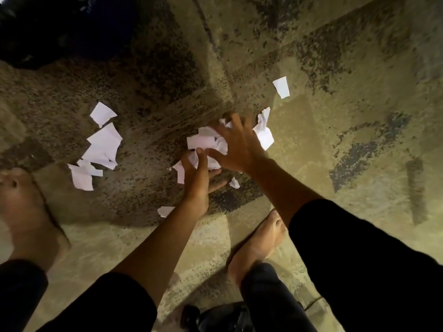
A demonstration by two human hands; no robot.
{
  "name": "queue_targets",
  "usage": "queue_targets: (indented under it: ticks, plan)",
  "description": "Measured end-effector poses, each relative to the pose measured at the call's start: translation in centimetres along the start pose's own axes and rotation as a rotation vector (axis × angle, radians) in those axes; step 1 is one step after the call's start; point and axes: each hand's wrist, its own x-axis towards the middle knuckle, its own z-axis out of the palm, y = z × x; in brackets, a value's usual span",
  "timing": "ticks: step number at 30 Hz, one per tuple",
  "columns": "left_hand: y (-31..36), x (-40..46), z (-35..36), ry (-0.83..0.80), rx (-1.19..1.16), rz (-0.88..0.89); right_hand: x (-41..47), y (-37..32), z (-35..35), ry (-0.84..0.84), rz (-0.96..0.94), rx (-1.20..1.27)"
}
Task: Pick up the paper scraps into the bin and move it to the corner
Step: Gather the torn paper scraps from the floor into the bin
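White paper scraps lie scattered on a speckled stone floor. My left hand (197, 180) and my right hand (236, 144) meet over a bunch of scraps (206, 141) in the middle and press them together from both sides. Loose scraps lie to the left in a cluster (103, 144), with another scrap (103, 113) above it. One scrap (281, 87) lies farther off to the upper right, one (263, 133) pokes out beside my right hand, and a small one (165, 211) lies near my left wrist. A dark shape (55, 27) at the top left may be the bin.
My bare left foot (26, 212) stands at the left edge and my right foot (257, 245) is below my right forearm. A dark object (215, 317) sits at the bottom edge between my legs. The floor (347, 140) stretches open to the right.
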Motion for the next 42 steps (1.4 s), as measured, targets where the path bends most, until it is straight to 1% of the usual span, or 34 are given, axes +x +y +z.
queue_targets:
  ticks: [2,6,8,12,15,20,24,29,33,37,42]
  plan:
    - [-0.4,0.1,-0.6,-0.050,-0.015,0.020,-0.9,-0.7,1.2,-0.035,0.026,0.101]
    - [-0.9,0.7,-1.5,-0.092,0.008,0.040,-2.2,-2.3,3.0,0.005,0.011,0.370]
    - [-1.1,1.0,-2.1,-0.100,0.034,0.051,-2.5,-3.3,3.5,-0.023,0.064,0.481]
    - [-0.8,0.7,-3.6,-0.136,0.043,0.052,-2.9,-4.4,3.8,-0.016,0.106,0.570]
    - [-0.2,-0.3,-4.5,-0.157,0.039,0.050,-3.6,-5.4,3.1,0.002,0.093,0.554]
    - [2.1,-3.3,-5.6,-0.176,0.033,0.100,-4.9,-7.8,1.4,0.166,0.035,0.607]
    - [5.3,-6.8,-6.3,-0.198,0.037,0.147,-5.6,-10.6,-1.9,0.240,-0.003,0.681]
    - [11.0,-12.2,-7.5,-0.247,0.035,0.219,-6.2,-14.8,-8.4,0.337,-0.089,0.717]
    - [16.6,-17.1,-8.5,-0.273,0.033,0.311,-6.5,-18.8,-15.0,0.372,-0.155,0.739]
    - [23.2,-21.5,-9.6,-0.288,0.000,0.417,-5.3,-23.2,-21.7,0.439,-0.270,0.753]
    - [31.6,-24.0,-10.5,-0.329,-0.016,0.547,-1.8,-28.2,-28.9,0.498,-0.349,0.746]
